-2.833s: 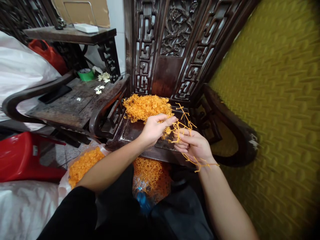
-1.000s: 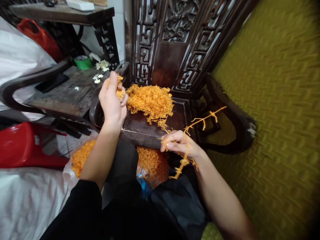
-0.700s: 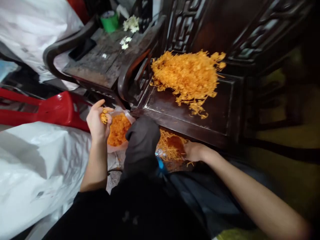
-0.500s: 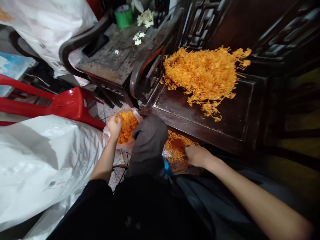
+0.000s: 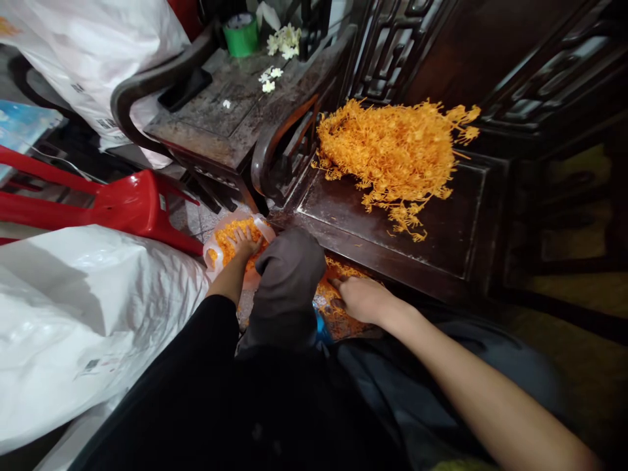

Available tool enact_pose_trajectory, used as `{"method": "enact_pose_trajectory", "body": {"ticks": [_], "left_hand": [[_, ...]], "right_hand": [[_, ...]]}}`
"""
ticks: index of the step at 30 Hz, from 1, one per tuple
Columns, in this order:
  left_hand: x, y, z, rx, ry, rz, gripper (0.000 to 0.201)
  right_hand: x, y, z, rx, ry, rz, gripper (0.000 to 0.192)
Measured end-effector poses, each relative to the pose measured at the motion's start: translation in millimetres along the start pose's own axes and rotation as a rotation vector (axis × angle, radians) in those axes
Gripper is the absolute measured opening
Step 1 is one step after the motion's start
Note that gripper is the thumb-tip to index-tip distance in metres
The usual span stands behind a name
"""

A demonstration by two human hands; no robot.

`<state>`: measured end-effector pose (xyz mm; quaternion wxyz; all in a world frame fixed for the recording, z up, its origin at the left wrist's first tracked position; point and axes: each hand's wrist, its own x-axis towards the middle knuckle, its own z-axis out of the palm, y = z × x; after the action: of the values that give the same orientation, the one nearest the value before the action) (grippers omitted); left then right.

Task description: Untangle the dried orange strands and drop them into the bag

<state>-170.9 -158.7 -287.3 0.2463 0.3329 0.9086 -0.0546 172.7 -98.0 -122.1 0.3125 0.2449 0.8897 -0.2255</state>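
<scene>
A: What's biggest around the hands?

B: Ahead of both, the dark carved wooden chair [image 5: 456,216], its seat carrying a heap of orange strands [image 5: 392,150], well beyond the right hand. Out to the left of the left hand, a large white plastic sack [image 5: 83,314], and past that a red plastic stool [image 5: 122,203]. Further ahead of the left hand stands a second wooden seat [image 5: 220,124] with a green tape roll [image 5: 240,33] and small white flowers [image 5: 282,39] on it.

A: And the hands themselves?

B: The left hand [image 5: 244,243] is low, fingers spread loosely, resting in a clear bag of orange pieces [image 5: 226,239] on the floor. The right hand [image 5: 360,297] lies flat, fingers stretched forward, on a second pile of orange strands [image 5: 338,275] under the chair's front edge.

A: Is either holding anything?

B: The left looks open on the pieces. Whether the right pinches any strands, I cannot tell. A knee in dark cloth [image 5: 287,281] sits between the two.
</scene>
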Motion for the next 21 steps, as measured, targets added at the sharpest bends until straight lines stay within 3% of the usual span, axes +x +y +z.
{"method": "enact_pose_trajectory", "body": {"ticks": [4, 7, 9, 11, 13, 15, 17, 20, 21], "left_hand": [[-8.8, -0.5, -2.2, 0.014, 0.003, 0.009, 0.082], [-22.6, 1.3, -13.4, 0.024, 0.054, 0.04, 0.081], [-31.1, 0.8, -26.5, 0.03, 0.121, 0.076, 0.078], [-38.6, -1.5, -41.4, 0.037, 0.215, 0.148, 0.069], [-47.5, -3.4, -56.6, 0.052, 0.274, 0.207, 0.056], [-60.8, -1.6, -72.9, 0.074, 0.271, 0.242, 0.047], [-81.9, 6.7, -91.9, 0.098, 0.24, 0.263, 0.041], [-131.2, 33.6, -125.2, 0.131, 0.293, 0.343, 0.041], [-151.0, 46.2, -136.3, 0.153, 0.398, 0.431, 0.042]], "right_hand": [[-14.5, 2.1, -15.4, 0.122, 0.127, -0.156, 0.049], [-37.7, 35.9, -38.7, 0.294, 0.463, -0.214, 0.036], [-51.6, 69.7, -53.6, 0.311, 0.782, -0.034, 0.034], [-56.2, 104.8, -63.7, 0.266, 0.982, 0.254, 0.032], [-47.7, 135.1, -68.6, 0.281, 1.005, 0.471, 0.038], [-28.3, 157.6, -70.9, 0.412, 0.982, 0.537, 0.063], [-6.2, 172.8, -73.8, 0.553, 0.936, 0.54, 0.075], [12.6, 189.2, -82.3, 0.559, 0.961, 0.487, 0.053], [12.5, 194.3, -86.1, 0.543, 0.995, 0.48, 0.041]]}}
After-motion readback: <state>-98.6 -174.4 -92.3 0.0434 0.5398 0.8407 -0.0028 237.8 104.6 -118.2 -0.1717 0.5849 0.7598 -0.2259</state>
